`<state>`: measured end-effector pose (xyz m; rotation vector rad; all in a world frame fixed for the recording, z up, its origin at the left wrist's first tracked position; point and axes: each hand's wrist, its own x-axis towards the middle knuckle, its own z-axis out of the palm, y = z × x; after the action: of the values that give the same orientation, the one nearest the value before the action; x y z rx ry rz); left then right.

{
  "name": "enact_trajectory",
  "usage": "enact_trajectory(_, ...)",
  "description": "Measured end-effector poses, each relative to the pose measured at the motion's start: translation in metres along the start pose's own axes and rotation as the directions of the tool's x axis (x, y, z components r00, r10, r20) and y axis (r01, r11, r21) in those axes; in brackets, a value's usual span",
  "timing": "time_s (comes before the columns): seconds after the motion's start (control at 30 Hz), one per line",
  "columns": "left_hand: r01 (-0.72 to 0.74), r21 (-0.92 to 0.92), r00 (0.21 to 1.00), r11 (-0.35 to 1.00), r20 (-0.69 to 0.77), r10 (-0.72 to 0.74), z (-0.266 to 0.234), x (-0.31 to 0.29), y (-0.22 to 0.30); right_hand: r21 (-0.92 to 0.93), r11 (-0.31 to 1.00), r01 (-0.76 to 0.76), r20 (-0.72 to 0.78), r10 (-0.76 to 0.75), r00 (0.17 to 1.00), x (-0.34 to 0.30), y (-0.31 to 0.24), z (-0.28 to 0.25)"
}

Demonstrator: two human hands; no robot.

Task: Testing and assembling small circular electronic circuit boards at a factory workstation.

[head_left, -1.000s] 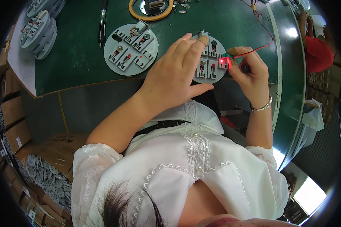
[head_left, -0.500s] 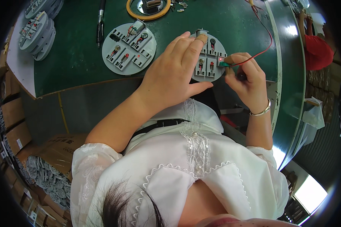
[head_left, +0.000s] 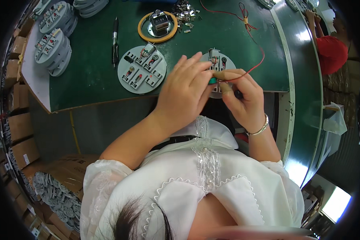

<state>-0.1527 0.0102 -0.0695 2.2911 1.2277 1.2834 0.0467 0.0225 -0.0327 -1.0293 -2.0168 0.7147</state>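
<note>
1. Your dark green counter carries the work; at the far left, well apart from the half-covered board, stand stacked grey boards.
2. Left of the half-covered board, past a pen, lies a second board. Your left hand is just beside it, so a sideways slip could nudge it.
3. Beyond the half-covered board and to its left are a yellow ring and loose metal pieces; one straying onto bare contacts might short them.
4. The half-covered board itself appears to reach the counter's front edge. Heavy pressure on its near side could tip it, and crowded fingertips could bend a small part.
5. Right of the half-covered board loops a red wire; if it snags, the pull could drag the green piece out of place.
6. Your left hand covers the half-covered board's left part, fingers spread wide, with no grip visible; you cannot tell from here how hard it presses.
7. Your right hand comes in from the half-covered board's right, narrowed to a pinch on the green piece. The board lies beneath and beyond those fingertips; whether the green piece touches it is hidden.
</note>
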Motion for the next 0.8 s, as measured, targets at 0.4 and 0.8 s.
enact_trajectory(0.4,0.077,0.289,0.994,0.954,0.046,-0.095,-0.036,0.015,0.010,-0.769,0.544,-0.335,-0.279,0.186,0.942,-0.026,0.082,-0.179)
enact_trajectory(0.8,0.042,0.135,0.998,0.990,-0.052,-0.036,0.070,0.069,0.053,-0.056,0.962,-0.269,-0.109,0.262,0.959,-0.005,0.007,-0.117)
